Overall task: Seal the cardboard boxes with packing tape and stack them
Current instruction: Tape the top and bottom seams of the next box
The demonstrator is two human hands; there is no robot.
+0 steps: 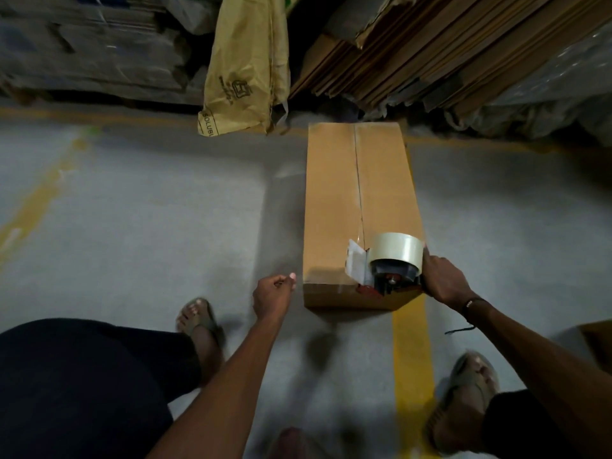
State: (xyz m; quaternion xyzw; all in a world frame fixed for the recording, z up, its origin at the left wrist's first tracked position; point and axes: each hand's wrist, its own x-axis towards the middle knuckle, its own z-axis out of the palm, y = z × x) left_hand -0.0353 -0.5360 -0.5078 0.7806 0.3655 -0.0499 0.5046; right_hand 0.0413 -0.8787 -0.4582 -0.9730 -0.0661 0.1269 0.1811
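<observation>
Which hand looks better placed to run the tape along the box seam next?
The right hand, probably: it already grips the tape dispenser sitting on the near end of the box, at the seam. The left hand hangs beside the box, holding nothing.

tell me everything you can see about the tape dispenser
The tape dispenser sits on the near end of the long cardboard box, over its centre seam. It carries a roll of clear packing tape on a dark hub, with a red frame low at the box edge and a pale metal plate at its front. The right hand grips it from the right side. The left hand does not touch it.
</observation>
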